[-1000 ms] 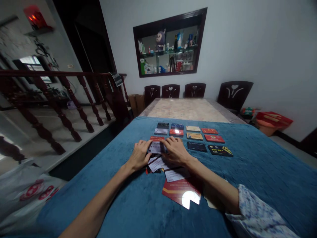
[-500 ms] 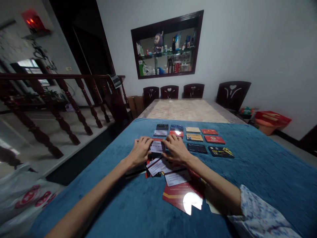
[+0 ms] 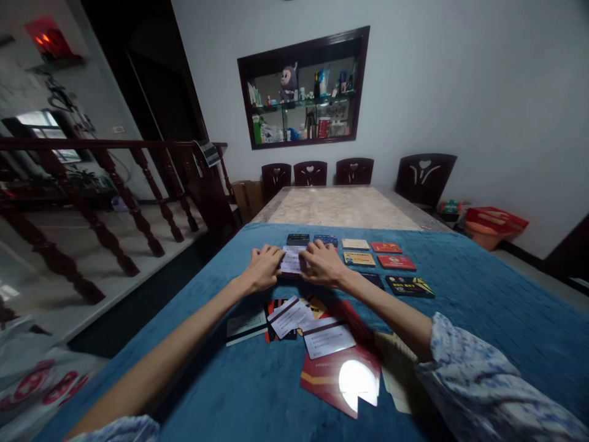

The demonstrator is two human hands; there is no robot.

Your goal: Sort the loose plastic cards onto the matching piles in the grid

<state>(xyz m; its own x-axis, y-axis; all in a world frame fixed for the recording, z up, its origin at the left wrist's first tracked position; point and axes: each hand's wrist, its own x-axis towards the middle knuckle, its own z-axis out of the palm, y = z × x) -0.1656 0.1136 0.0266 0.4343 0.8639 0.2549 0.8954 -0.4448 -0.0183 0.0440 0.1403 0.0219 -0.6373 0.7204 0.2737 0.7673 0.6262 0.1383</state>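
Between my two hands is a small stack of cards [image 3: 291,260] with a pale, printed card on top. My left hand [image 3: 264,268] has its curled fingers against the stack's left side. On the opposite side, my right hand [image 3: 322,264] grips it with bent fingers. Nearer to me lies a loose pile: white cards with dark stripes [image 3: 330,339], another tilted white card [image 3: 288,316], a pale green card [image 3: 247,326] and a large shiny red card or folder [image 3: 338,380]. Part of a dark card [image 3: 372,280] shows behind my right wrist.
Rows of cards lie beyond and right of my hands, among them a black VIP card [image 3: 409,286], a red card [image 3: 396,263] and a yellow card [image 3: 359,259]. A blue cloth [image 3: 483,319] covers the near table. Chairs [image 3: 354,172] stand at the far end.
Both hands have moved a little farther from me with the stack between them, over where a pale card and a red card showed. More of the loose pile is uncovered.
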